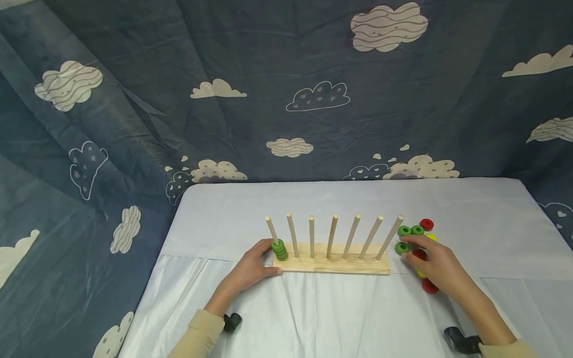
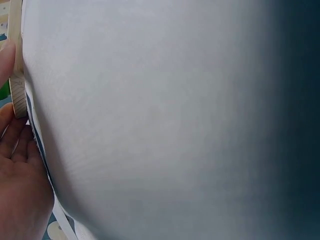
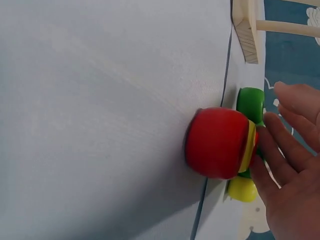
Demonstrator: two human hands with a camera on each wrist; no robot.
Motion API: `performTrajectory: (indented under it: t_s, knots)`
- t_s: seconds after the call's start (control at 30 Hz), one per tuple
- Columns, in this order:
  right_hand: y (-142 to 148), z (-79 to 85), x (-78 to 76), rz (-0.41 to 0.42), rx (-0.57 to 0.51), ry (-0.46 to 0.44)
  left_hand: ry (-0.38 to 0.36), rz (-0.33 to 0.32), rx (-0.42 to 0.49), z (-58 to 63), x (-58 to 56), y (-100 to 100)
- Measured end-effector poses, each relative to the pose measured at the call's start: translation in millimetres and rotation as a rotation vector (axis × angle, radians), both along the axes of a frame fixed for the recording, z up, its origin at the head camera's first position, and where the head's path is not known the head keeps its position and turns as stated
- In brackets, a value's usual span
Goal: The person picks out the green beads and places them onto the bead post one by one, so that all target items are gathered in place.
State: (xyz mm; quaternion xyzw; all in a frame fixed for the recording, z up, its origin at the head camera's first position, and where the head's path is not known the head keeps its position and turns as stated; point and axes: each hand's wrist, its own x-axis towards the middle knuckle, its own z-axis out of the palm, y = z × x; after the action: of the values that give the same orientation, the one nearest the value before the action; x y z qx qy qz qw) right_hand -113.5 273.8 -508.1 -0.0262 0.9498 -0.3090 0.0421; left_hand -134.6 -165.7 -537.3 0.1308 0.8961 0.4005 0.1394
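A wooden peg stand (image 1: 331,266) with a row of several upright dowels lies on the white cloth. Green rings (image 1: 279,251) are stacked on its leftmost dowel. My left hand (image 1: 252,266) grips the left end of the base, with the thumb at the front edge and the fingers behind. Right of the stand, my right hand (image 1: 431,261) hovers over loose rings, thumb and forefinger apart beside a green ring (image 1: 402,248). No ring shows between those fingertips. The right wrist view shows a red ring (image 3: 217,142) close below the fingers; some rings are partly hidden by the hand.
Two more green rings (image 1: 411,230) and a red ring (image 1: 427,224) lie behind the right hand. Another red ring (image 1: 430,286) is nearest the front. A dark cloud-patterned curtain (image 1: 268,119) hangs behind the table.
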Motion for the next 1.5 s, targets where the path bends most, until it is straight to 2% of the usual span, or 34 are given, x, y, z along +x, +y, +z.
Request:
performTrajectory:
  t_s: [0.17, 0.5, 0.77, 0.97, 1.2, 1.5]
  knots:
    - [-0.3, -3.7, -2.6, 0.005, -0.002, -0.027, -0.010, 0.004, 0.000, 1.3, -0.2, 0.7]
    - [0.1, -12.6, -4.6, 0.003, 0.018, -0.012, -0.007, -0.004, -0.003, 1.0, -0.6, 0.4]
    - [-0.4, -11.7, -2.9, -0.015, 0.029, 0.006, -0.014, 0.003, -0.009, 0.6, -0.7, 0.1]
    - [-1.4, -2.7, 1.6, -0.050, 0.005, 0.067, 0.002, -0.007, 0.008, 1.6, 0.3, -0.2]
    - [-2.4, 13.6, 10.3, -0.086, -0.072, 0.065, -0.010, -0.008, 0.006, 1.0, 0.6, -0.6]
    - [-3.7, 28.1, 20.5, -0.105, -0.120, 0.151, -0.015, -0.007, 0.005, 1.4, 0.1, -1.3]
